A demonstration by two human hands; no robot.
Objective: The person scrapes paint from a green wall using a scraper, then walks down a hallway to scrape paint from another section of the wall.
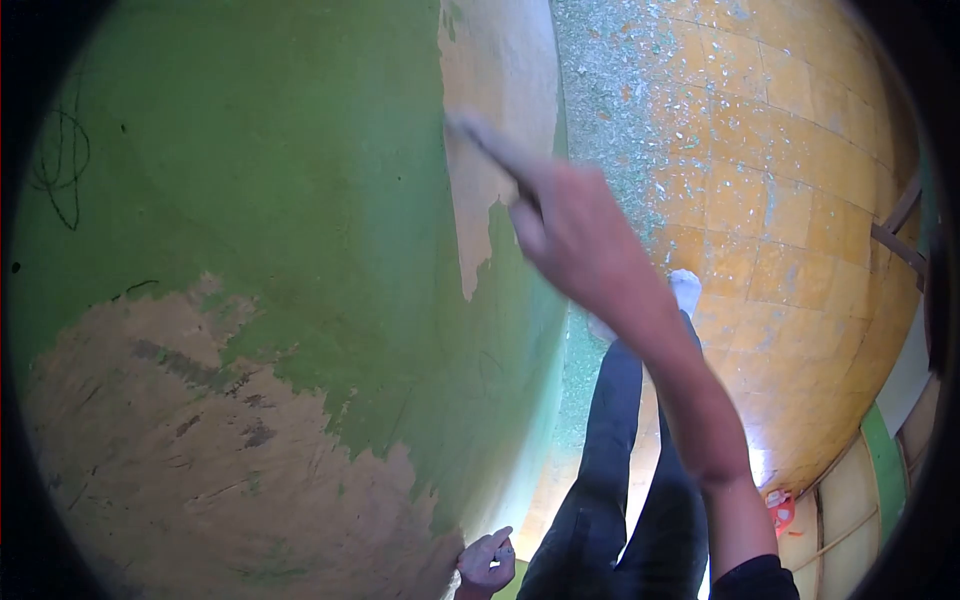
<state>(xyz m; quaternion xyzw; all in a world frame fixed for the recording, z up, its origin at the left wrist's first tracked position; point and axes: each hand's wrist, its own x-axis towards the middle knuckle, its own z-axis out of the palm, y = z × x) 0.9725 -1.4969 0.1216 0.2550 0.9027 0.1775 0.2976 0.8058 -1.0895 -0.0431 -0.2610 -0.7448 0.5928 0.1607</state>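
Note:
My right hand [580,225] is closed round a narrow scraper [490,145], blurred by motion. The scraper's tip meets the edge of the green paint on the wall [300,170], beside a bare pale strip [470,225]. Low in the view, my left hand [487,567] is near the wall, one finger stretched out and the others curled. Whatever those curled fingers hold, if anything, I cannot make out. A large bare brownish patch [240,470] with a ragged paint edge covers the lower left of the wall.
Green and white paint flakes [615,110] lie thick along the wall's foot and scatter over the yellow tiled floor [790,230]. My legs [610,440] stand close to the wall. A red and white item [780,510] and wooden pieces [900,245] are at the right.

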